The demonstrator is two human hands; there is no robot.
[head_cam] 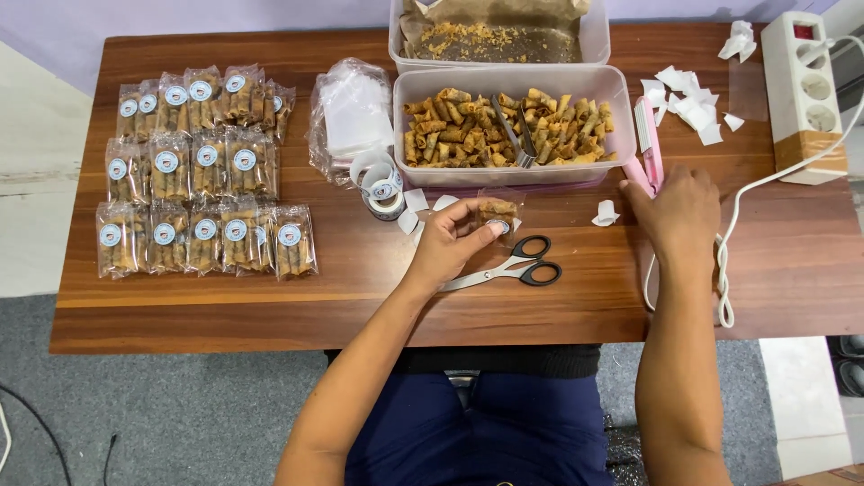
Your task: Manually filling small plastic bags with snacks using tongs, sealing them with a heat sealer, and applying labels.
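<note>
Wooden table [360, 297]: hands [450, 241] work beside scissors [517, 265].

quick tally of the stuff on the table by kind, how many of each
Sealed snack packets: 14
Clear plastic tubs: 2
Scissors: 1
Tongs: 1
Pink heat sealer: 1
Sticker roll: 1
Power strip: 1
Packet in left hand: 1
Total: 22

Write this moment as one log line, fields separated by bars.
left hand: holds snack bag | right hand: on pink sealer | scissors: on table
</note>
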